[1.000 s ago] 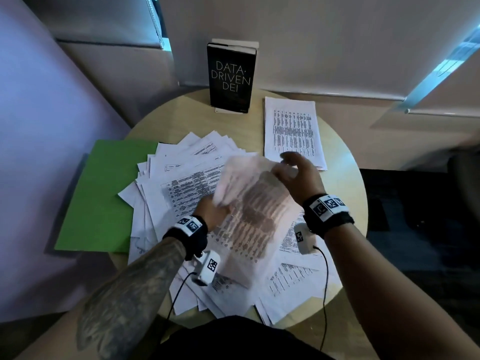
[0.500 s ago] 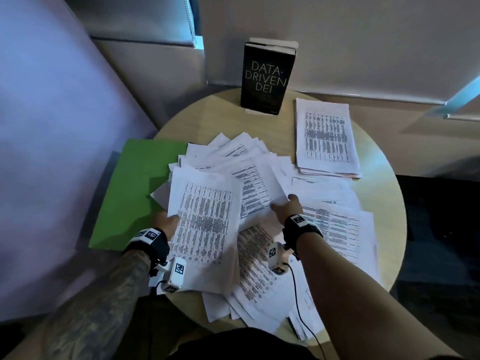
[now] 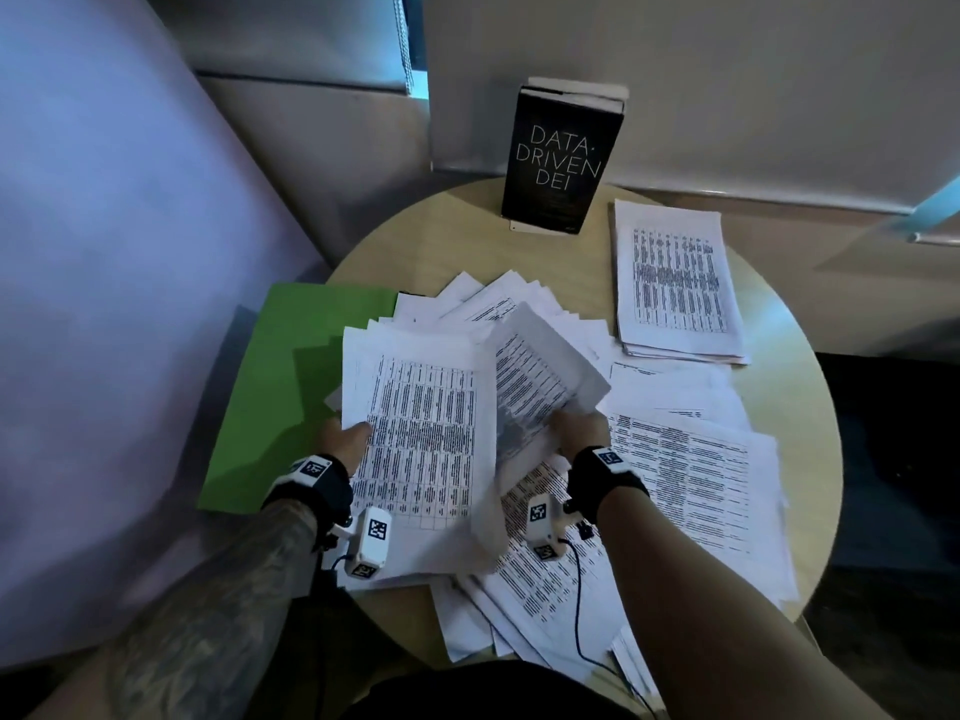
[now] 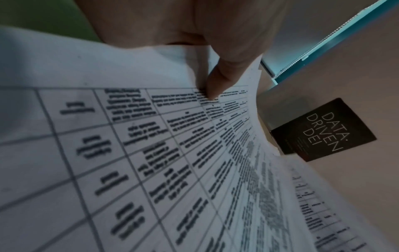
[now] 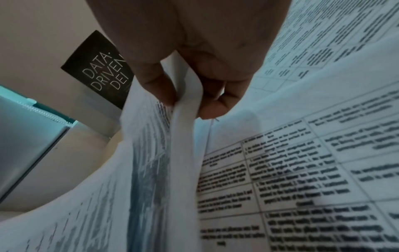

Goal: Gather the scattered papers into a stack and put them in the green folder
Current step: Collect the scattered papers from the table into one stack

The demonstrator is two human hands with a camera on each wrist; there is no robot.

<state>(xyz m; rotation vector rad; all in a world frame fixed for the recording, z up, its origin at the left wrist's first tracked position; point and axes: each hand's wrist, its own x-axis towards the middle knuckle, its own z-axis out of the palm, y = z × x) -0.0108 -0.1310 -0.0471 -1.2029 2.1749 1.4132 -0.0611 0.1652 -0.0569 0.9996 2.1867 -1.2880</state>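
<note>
Printed white papers lie scattered over a round wooden table. The green folder lies flat at the table's left, partly under the sheets. My left hand holds a small stack of sheets by its left edge, thumb on top. My right hand pinches a bent sheet lifted off the pile; in the right wrist view thumb and fingers clamp its folded edge. A neater pile of papers sits at the back right.
A black book titled DATA-DRIVEN DEI stands upright at the table's back edge against the wall. A pale panel rises along the left. Papers overhang the table's front edge near my body.
My right hand has taken a sheet from the middle pile and raised it, curling it toward the stack in my left hand. The left hand's stack sits slightly higher and more to the right.
</note>
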